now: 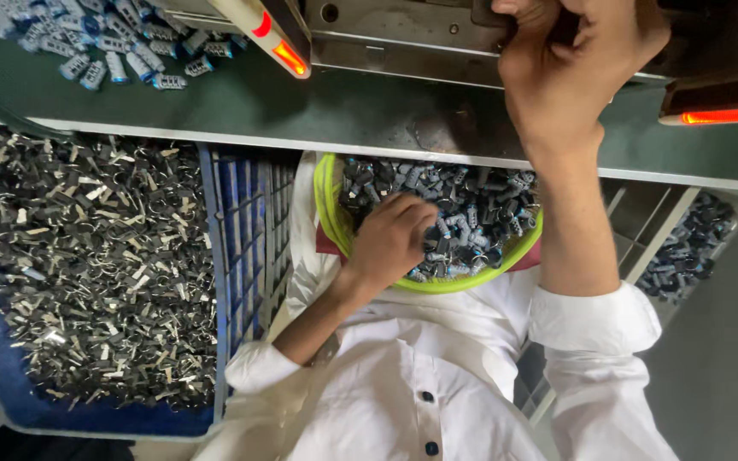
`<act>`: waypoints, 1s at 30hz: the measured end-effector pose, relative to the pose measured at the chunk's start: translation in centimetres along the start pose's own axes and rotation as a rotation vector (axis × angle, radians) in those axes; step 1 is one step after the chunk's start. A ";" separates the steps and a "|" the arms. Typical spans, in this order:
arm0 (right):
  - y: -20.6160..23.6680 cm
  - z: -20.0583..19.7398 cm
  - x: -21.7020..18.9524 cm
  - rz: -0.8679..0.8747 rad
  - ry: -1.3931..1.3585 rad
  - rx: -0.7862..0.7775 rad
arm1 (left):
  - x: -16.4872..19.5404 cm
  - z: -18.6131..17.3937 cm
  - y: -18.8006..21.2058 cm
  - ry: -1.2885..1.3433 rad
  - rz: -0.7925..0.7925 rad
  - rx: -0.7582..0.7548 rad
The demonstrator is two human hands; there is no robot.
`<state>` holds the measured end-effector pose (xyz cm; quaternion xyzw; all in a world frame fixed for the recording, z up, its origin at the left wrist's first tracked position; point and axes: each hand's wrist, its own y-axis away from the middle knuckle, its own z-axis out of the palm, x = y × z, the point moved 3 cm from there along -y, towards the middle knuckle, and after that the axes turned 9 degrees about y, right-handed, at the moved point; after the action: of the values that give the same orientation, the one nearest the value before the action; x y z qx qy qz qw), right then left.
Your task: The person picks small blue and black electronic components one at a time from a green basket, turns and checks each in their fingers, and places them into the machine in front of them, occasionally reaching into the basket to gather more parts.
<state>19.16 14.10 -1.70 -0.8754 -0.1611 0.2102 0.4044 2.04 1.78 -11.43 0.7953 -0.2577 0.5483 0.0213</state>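
While my left hand point(390, 239) digs into the yellow-rimmed bowl point(328, 209) on my lap, its fingers curl shut among the small dark and grey parts point(471, 226), though I cannot tell whether they grip one. My right hand point(570, 72) reaches up over the green table point(241, 111), fingers bent closed against the metal machine point(395, 38). A blue crate point(245, 230) of metal clips point(87, 265) sits beside the bowl.

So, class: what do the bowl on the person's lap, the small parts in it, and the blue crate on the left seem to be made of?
Bowl: probably plastic, with a smooth, bright yellow-green rim.
Small parts in the bowl: mostly dark, likely plastic, some with pale metallic-looking bits; too small to be sure.
Blue crate: moulded plastic, judging by its slotted, ribbed wall.
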 end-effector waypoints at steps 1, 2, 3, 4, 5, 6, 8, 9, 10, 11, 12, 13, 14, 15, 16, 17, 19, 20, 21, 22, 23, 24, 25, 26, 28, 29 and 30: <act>0.2 -0.2 -0.1 -0.034 0.024 0.004 | 0.0 0.5 -0.7 0.005 0.050 -0.011; 0.3 -0.2 0.0 0.006 0.022 -0.019 | 0.0 1.1 -1.4 -0.077 0.031 -0.035; 0.3 -0.2 0.2 0.043 0.019 -0.044 | 0.0 1.8 -2.1 -0.157 0.010 -0.056; 0.1 -0.1 0.3 0.078 0.022 -0.064 | 0.3 2.2 -2.9 -0.235 -0.001 -0.077; -0.2 -0.2 0.4 0.050 0.004 -0.064 | 0.6 2.7 -3.3 -0.304 0.051 -0.088; -0.5 -0.3 0.4 0.025 -0.009 -0.067 | 0.9 3.1 -3.6 -0.369 0.104 -0.101; -1.5 -0.6 0.7 0.116 -0.125 -0.151 | 1.1 3.3 -4.0 -0.383 0.123 -0.152; -1.8 -0.8 0.9 0.240 -0.230 -0.235 | 1.0 2.9 -3.8 -0.330 0.081 -0.199; -2.0 -1.0 0.9 0.360 -0.341 -0.321 | 0.8 2.4 -3.4 -0.280 0.036 -0.242; -2.4 -2.1 0.4 0.218 -0.272 -0.301 | 0.9 1.4 -3.0 -0.259 0.065 -0.142; -2.3 -3.5 -0.3 0.083 -0.201 -0.283 | 1.0 0.2 -2.2 -0.234 0.094 -0.048; -1.7 -4.6 -1.6 0.004 -0.192 -0.258 | 1.0 -1.1 -1.2 -0.207 0.121 0.042; -0.8 -5.9 -2.7 -0.074 -0.183 -0.231 | 0.7 -2.4 -0.3 -0.104 0.088 0.140; 0.7 -6.6 -4.3 -0.103 -0.238 -0.199 | 0.5 -3.7 0.9 0.001 0.048 0.242; 2.6 -7.0 -6.0 -0.140 -0.303 -0.168 | 0.2 -4.7 1.8 0.103 0.004 0.354; 4.8 -7.2 -7.8 -0.181 -0.384 -0.140 | -0.4 -5.1 2.6 0.251 -0.122 0.383; 9.4 -6.1 -10.3 0.055 -0.302 -0.376 | -1.0 -5.3 3.8 0.540 -0.364 0.460; 11.4 -5.3 -10.7 0.170 -0.262 -0.467 | -0.7 -5.2 3.7 0.505 -0.299 0.453; 13.1 -5.0 -11.0 0.268 -0.245 -0.492 | -0.1 -4.7 3.4 0.473 -0.239 0.436; 14.5 -4.6 -11.2 0.371 -0.227 -0.520 | 0.6 -4.2 3.0 0.444 -0.183 0.414; 15.6 -4.5 -11.0 0.478 -0.207 -0.548 | 1.3 -3.9 2.6 0.375 -0.172 0.409; 16.0 -4.9 -10.9 0.475 -0.246 -0.489 | 2.2 -3.6 2.2 0.312 -0.158 0.402; 16.1 -5.4 -10.7 0.468 -0.272 -0.421 | 3.0 -3.5 1.6 0.257 -0.132 0.391; 15.9 -6.0 -10.4 0.460 -0.289 -0.346 | 3.9 -3.5 0.8 0.185 -0.013 0.365; 15.4 -7.0 -9.8 0.499 -0.374 -0.295 | 5.4 -3.8 -0.3 0.036 0.208 0.323; 15.2 -7.3 -9.7 0.503 -0.435 -0.286 | 5.5 -3.9 -1.0 0.130 0.216 0.260; 15.0 -7.5 -9.5 0.559 -0.469 -0.290 | 5.5 -4.0 -1.5 0.219 0.224 0.206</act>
<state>16.42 -4.28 -6.71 -0.8617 -0.0327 0.4817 0.1559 0.71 2.18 -4.65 0.6950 -0.2835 0.6541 -0.0934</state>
